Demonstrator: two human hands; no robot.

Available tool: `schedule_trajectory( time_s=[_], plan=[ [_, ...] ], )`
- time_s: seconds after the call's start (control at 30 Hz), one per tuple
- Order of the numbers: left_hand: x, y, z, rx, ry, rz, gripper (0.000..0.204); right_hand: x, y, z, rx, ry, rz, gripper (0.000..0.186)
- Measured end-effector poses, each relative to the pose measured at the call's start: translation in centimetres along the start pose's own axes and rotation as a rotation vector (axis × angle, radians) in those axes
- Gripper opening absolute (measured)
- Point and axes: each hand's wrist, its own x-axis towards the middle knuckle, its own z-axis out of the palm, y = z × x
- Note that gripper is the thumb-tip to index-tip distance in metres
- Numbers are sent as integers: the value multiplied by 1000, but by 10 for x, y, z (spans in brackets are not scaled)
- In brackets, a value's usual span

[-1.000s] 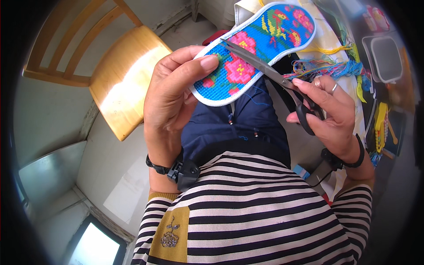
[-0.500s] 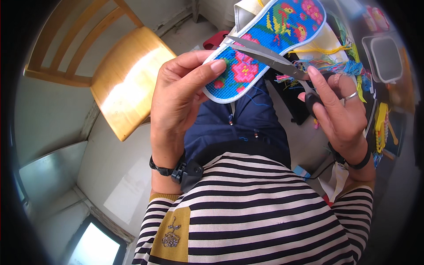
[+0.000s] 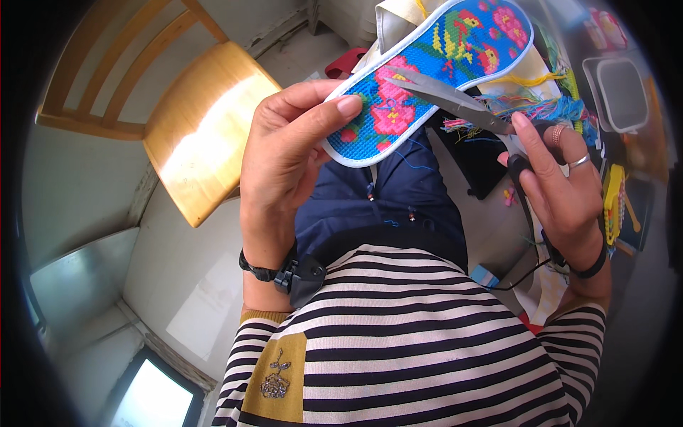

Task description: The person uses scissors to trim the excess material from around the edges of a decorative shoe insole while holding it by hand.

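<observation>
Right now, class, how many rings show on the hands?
2, both on the right hand: a copper-coloured ring above, a silver ring below. Others may be hidden on the partly covered left hand.

Homely room: wooden chair (image 3: 206,121), coloured threads (image 3: 563,109)

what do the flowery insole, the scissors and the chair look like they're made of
The insole: matte yarn or thread, judging by its grid of small stitches. The scissors: grey metal blades with a dull sheen; the dark handles are probably plastic. The chair: apparently honey-coloured wood, likely varnished, given the bright glare on its seat.
</observation>
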Motion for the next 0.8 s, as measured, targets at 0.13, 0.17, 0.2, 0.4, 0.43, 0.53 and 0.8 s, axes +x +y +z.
schedule_trajectory(
  time_s=[0.13, 0.17, 0.2, 0.4, 0.43, 0.53, 0.8],
  plan=[
    [0, 1, 1, -5, -15, -4, 21, 3, 0, 3, -28, 1, -14, 62],
    [0, 1, 1, -5, -14, -3, 21, 3, 0, 3, -39, -28, -21, 62],
    [0, 1, 1, 1, -9, 0, 22, 3, -1, 3, -39, -28, -22, 62],
    [0, -1, 4, 52, 31, 29, 20, 3, -3, 0, -45, -63, 12, 61],
    [0, -1, 3, 50, 28, 27, 20, 3, -3, 0, -40, -66, 13, 61],
    [-1, -1, 4, 37, 26, 27, 20, 3, -3, 0, -38, -68, 15, 61],
    [0, 0, 5, 40, 23, 33, 20, 6, -2, -3, -32, -68, -10, 61]
  ],
)
